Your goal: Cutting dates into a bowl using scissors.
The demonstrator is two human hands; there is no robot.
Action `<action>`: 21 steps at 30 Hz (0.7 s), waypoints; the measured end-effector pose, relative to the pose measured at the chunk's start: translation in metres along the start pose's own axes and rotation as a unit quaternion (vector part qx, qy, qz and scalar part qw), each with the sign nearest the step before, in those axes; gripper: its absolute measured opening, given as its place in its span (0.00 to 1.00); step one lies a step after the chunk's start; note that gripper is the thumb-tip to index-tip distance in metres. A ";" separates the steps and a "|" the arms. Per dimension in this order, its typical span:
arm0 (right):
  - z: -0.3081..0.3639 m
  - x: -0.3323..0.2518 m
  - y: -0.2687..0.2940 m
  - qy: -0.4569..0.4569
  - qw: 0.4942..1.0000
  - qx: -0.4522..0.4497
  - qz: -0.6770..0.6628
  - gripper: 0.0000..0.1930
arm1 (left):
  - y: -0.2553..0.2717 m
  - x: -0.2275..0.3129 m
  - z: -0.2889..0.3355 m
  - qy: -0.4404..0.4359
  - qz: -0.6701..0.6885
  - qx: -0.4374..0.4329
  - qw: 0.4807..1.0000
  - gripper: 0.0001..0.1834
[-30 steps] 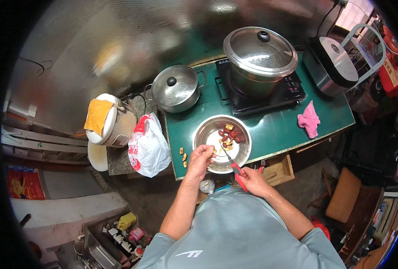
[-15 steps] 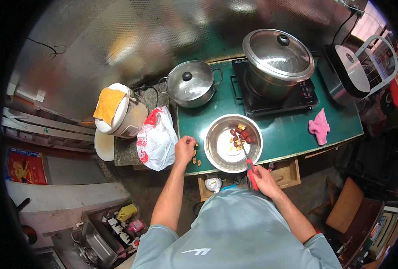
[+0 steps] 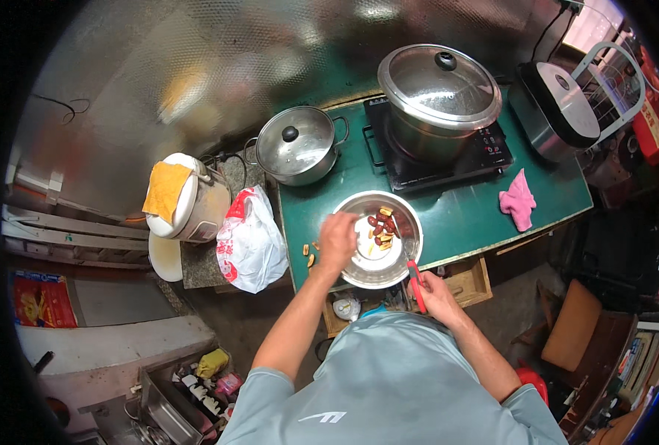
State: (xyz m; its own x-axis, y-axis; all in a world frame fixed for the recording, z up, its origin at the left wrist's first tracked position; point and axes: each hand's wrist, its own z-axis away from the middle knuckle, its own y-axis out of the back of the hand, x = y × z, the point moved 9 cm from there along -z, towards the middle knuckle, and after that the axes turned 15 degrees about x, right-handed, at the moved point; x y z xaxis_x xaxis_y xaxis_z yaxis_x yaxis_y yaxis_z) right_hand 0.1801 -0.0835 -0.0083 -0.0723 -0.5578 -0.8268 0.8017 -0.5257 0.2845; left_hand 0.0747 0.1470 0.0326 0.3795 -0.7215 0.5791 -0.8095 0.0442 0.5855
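Note:
A stainless steel bowl sits at the front edge of the green table. Inside it are several whole red dates and yellowish cut pieces. My left hand reaches over the bowl's left rim, slightly blurred, with its fingers curled down; whatever they may hold is hidden. In my right hand, by the bowl's front right side, are red-handled scissors, their blades pointing toward the bowl. A few brownish-yellow pieces lie on the table left of the bowl.
Behind the bowl, a large lidded pot stands on a black induction cooker. A smaller lidded pot is at the back left. A white plastic bag, a rice cooker, a pink cloth and an open drawer surround the work area.
My left hand has moved right, from the loose pieces on the table to over the bowl. The scissor blades have drawn back from the dates toward the bowl's near rim. The view has shifted slightly.

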 end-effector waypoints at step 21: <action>0.009 -0.026 -0.005 0.103 0.976 0.006 0.190 0.26 | -0.045 0.000 0.081 0.599 0.502 -0.055 0.621 0.15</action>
State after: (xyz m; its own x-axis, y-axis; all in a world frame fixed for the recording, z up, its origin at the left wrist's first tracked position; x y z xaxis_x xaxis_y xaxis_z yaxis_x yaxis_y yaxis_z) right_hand 0.1723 -0.0721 0.0166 0.3499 -0.5738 -0.7405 0.7402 -0.3151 0.5939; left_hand 0.0748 0.0889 -0.0396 -0.1787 0.7377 0.6510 -0.8971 0.1496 -0.4158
